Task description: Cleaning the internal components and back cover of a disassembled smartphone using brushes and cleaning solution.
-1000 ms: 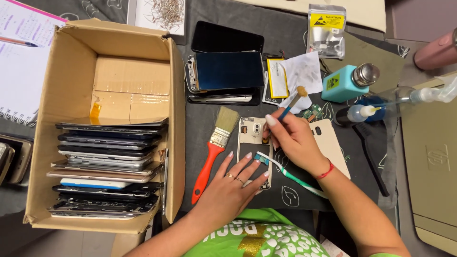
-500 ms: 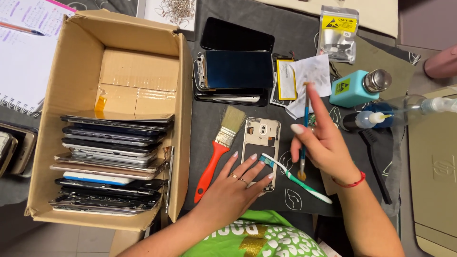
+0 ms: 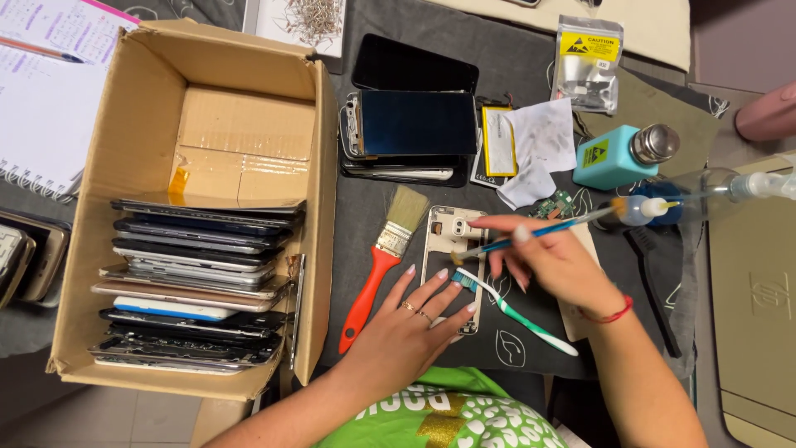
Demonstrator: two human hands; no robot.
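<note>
Brushing step in hand: left hand point(image 3: 404, 319) lies flat, fingers spread, pinning the phone frame point(image 3: 450, 261) on the dark mat point(image 3: 531, 348), while right hand point(image 3: 557, 264) pinches a thin blue brush point(image 3: 531, 235), bristles at the frame's upper edge; steadiness likely needed next.

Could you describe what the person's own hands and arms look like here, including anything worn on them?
Both forearms are bare, with no sleeves reaching them. The left hand wears rings on two fingers, and its nails are long with pale polish. The right hand has a thin red string bracelet at the wrist and the same pale nails. A bright green top with pale lettering shows below.
</note>
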